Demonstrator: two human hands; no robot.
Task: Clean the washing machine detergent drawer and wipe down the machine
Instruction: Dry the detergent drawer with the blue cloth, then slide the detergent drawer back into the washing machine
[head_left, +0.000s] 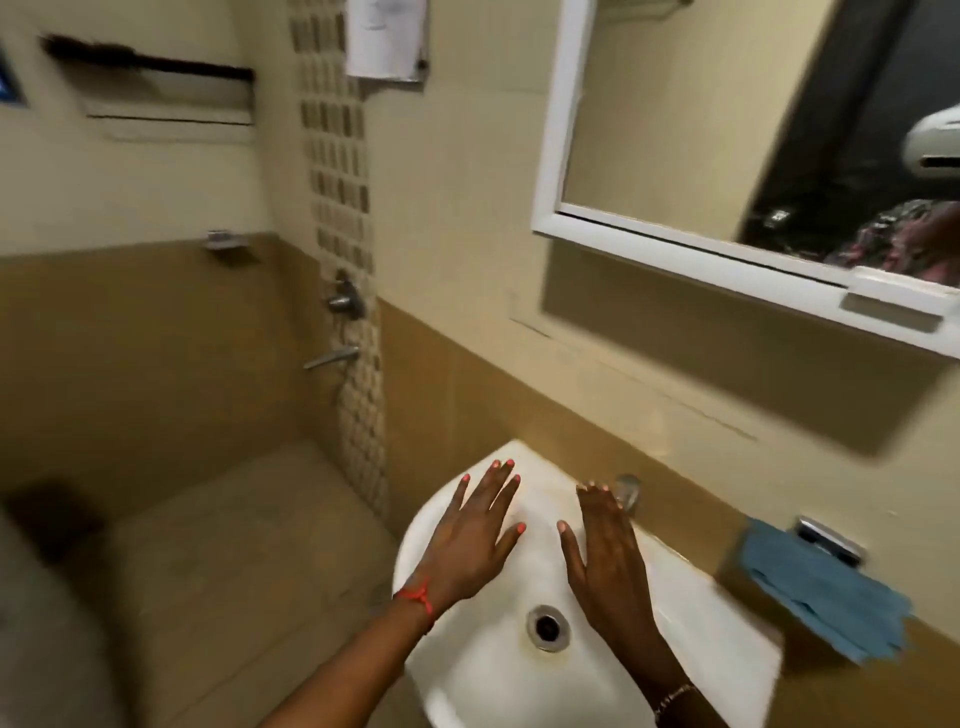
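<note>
Both hands are stretched out over a white sink (727, 623) in the lower middle of the frame, palms down. The left hand (472, 540) has its fingers straight and fanned apart, holding nothing; it lies over the left side of the bowl, with a red thread (421, 597) tied round its wrist. The right hand (605, 551) is just as flat and empty, fingers straight and close together, thumb held out toward the left hand. Its fingertips are just beside the metal tap (627, 491) at the back of the sink; whether they touch it cannot be told, nor whether either palm rests on the bowl. A thin bracelet (672, 696) shows on the right wrist near the bottom edge. The drain (548, 626) lies between the two forearms, below the hands. A blue cloth (826, 587) hangs against the brown wall at the lower right, draped from a metal holder (826, 538), well apart from both hands. A white-framed mirror (675, 104) fills the upper right. Left of centre a strip of small square tiles (337, 208) runs down the wall, with a wall valve (343, 301) and a spout (332, 357) below it. The whole view is somewhat blurred.
</note>
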